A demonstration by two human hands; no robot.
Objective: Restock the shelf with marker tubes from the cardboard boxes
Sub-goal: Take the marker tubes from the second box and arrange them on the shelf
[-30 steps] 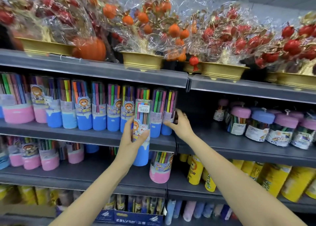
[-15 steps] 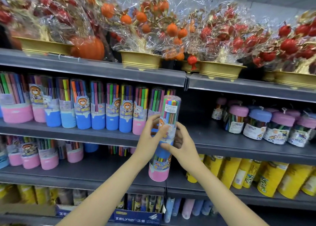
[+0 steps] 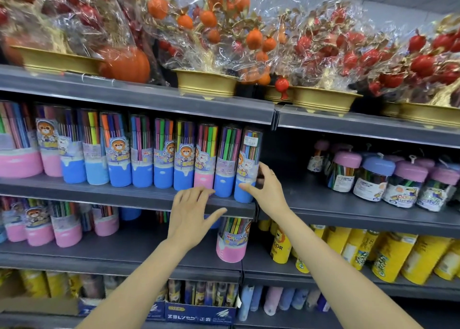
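A blue-based marker tube (image 3: 247,164) with a price sticker stands at the right end of a row of marker tubes (image 3: 139,152) on the grey middle shelf (image 3: 119,194). My right hand (image 3: 267,191) grips this tube low down, thumb on its front and fingers behind it. Lower and further left, my left hand (image 3: 193,214) hovers open in front of the shelf's edge, fingers spread, holding nothing. A pink-based tube (image 3: 232,240) stands alone on the shelf below.
To the right, pink- and blue-lidded marker jars (image 3: 378,179) stand on the same level. Yellow tubes (image 3: 388,256) fill the lower right shelf. Wrapped fruit ornaments in gold bowls (image 3: 206,82) line the top shelf. A blue carton (image 3: 199,313) sits at the bottom.
The tube that my left hand carried has gone right and now stands on the shelf at the row's end. My left hand has let go; my right hand holds it.
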